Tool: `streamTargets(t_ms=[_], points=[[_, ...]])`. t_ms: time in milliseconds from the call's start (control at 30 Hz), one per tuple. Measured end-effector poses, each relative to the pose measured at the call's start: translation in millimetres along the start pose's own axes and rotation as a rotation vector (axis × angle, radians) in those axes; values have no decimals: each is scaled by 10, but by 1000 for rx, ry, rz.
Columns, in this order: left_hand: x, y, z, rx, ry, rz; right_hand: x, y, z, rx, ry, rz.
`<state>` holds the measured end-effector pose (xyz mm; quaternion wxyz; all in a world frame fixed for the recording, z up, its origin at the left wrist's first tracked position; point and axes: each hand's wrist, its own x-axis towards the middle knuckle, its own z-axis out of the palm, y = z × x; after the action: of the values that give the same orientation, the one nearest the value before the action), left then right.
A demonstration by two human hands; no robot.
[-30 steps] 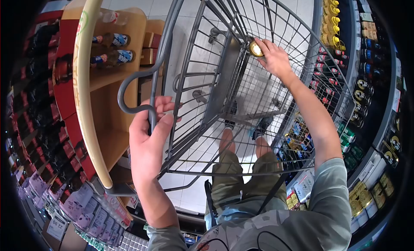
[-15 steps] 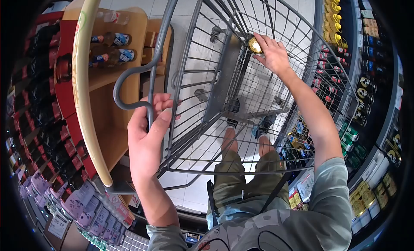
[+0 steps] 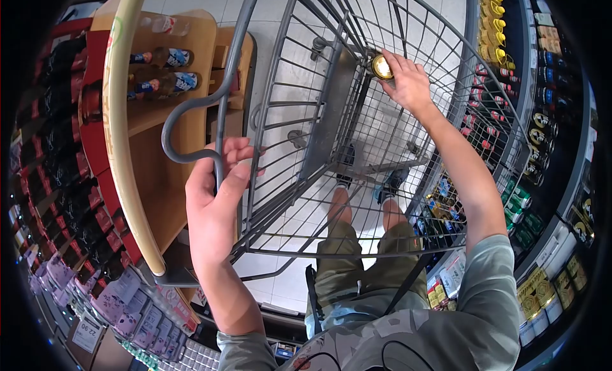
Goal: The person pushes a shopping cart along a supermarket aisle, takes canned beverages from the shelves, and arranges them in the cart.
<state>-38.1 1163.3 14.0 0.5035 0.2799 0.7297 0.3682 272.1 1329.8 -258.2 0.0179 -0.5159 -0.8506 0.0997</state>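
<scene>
Down in the wire shopping cart (image 3: pixel 357 256), near its far corner, my right hand (image 3: pixel 408 85) has its fingers around a can (image 3: pixel 382 67) whose gold, shiny top faces up. Most of the can's side is hidden by the glare and the hand. On the other side, my left hand (image 3: pixel 215 208) is curled round the cart's bent grey metal tube (image 3: pixel 167 130), thumb on the near side and fingertips beyond it. The cart's cream push handle (image 3: pixel 120 122) runs to the left of that hand. The basket wires cross in front of my legs and shoes.
Bottles with blue labels (image 3: pixel 185 81) lie on a wooden shelf (image 3: pixel 159 112) at left. Dark bottles in red-edged packs and purple packs (image 3: pixel 121 293) line the far left. Shelves at right hold yellow-capped bottles (image 3: pixel 492 26), green cans (image 3: pixel 519 197) and dark cans (image 3: pixel 542 141).
The can and my right hand have shifted slightly right and down in view. My left hand and the tube appear a little further left. Both grips look the same.
</scene>
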Motion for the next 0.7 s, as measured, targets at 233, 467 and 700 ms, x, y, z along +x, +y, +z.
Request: streamTargets(t_ms=[233,467,700], points=[[-12,19,61,43,36,32,-76,79,-37,77,61,-35],[-3,14,58,57,36,31,-169,120,-79,80,78,-42],[-8,59,67,54,24,23,-466,220,-190,336,174,28]])
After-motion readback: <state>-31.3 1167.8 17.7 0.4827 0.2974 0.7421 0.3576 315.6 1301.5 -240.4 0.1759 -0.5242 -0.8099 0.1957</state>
